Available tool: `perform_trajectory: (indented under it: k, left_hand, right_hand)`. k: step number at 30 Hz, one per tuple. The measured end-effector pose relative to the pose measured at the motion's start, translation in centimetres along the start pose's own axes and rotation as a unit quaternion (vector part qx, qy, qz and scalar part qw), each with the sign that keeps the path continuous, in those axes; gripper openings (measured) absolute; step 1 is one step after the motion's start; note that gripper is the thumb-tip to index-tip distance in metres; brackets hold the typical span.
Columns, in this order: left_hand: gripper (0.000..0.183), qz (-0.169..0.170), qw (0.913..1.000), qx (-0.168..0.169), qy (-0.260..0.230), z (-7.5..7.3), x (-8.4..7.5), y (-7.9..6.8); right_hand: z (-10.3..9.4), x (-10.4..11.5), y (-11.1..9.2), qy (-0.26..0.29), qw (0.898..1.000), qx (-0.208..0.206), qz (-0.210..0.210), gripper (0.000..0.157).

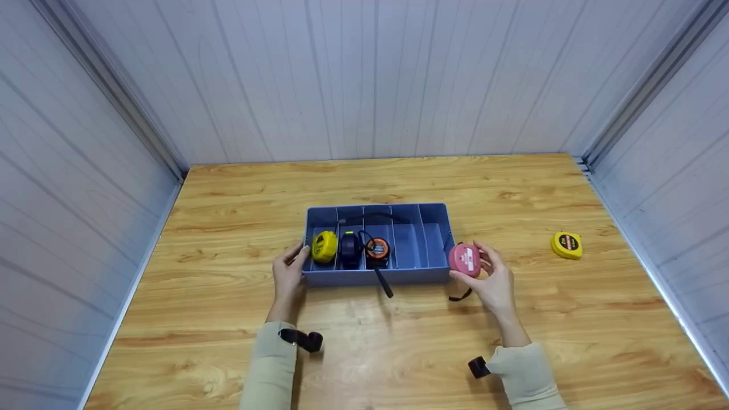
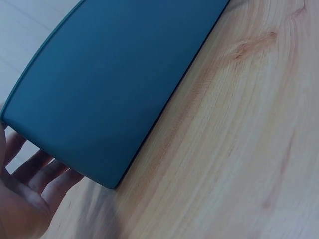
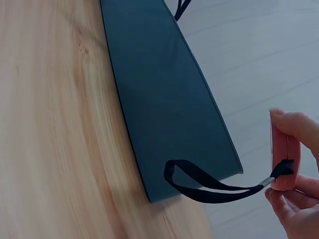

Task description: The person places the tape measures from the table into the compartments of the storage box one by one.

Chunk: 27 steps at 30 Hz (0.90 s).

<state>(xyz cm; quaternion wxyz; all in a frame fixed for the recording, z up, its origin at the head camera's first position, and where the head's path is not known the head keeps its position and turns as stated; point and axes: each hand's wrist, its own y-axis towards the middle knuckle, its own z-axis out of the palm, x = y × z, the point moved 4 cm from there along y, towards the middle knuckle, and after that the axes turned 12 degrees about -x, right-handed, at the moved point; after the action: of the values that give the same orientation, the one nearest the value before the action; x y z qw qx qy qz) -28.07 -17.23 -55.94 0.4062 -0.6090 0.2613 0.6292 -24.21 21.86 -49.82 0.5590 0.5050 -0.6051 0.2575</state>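
A blue compartment box (image 1: pixel 378 277) sits on the table. My left hand (image 1: pixel 289 276) holds its left end, thumb at the rim and fingers along the outside of the end wall (image 2: pixel 99 169). Pinched between the thumb and fingers of my right hand (image 1: pixel 494 283) is a pink tape measure (image 1: pixel 465 260), at the box's right front corner. Its black strap (image 3: pixel 214 195) hangs in a loop. From the left, the compartments hold a yellow tape measure (image 1: pixel 324 246), a dark blue tape measure (image 1: pixel 349 250) and an orange-and-black tape measure (image 1: pixel 377 251).
Another yellow tape measure (image 1: pixel 566 245) lies on the wooden table (image 1: pixel 245 216) to the right. A black strap (image 1: pixel 384 283) hangs over the box's front wall. White panel walls (image 1: pixel 370 80) stand at the back and both sides.
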Motion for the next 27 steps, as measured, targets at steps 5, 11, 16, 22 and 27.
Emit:
perform_trajectory:
  k: [5,11,16,22,27]
  left_hand:
    - [0.036,-0.002,1.0,0.002,-0.001,0.0,0.1,0.0]
    - [0.035,0.001,1.0,0.0,-0.002,0.0,0.1,0.0]
    - [0.034,0.003,1.0,-0.001,0.0,0.0,0.1,0.1]
    - [0.034,0.003,1.0,-0.004,-0.004,0.0,0.1,0.0]
    - [0.034,-0.004,0.9998,-0.009,-0.018,0.1,0.2,0.0]
  right_hand:
    - [0.7,0.1,-0.3,-0.003,1.0,0.012,0.007,0.075]
    - [1.8,0.4,-0.4,0.01,1.0,0.026,0.009,0.076]
    - [2.8,0.8,-0.4,0.024,0.999,0.032,0.003,0.076]
    - [4.0,1.2,-0.2,0.036,0.998,0.046,0.018,0.077]
    - [4.9,1.2,0.2,0.037,0.997,0.054,0.03,0.078]
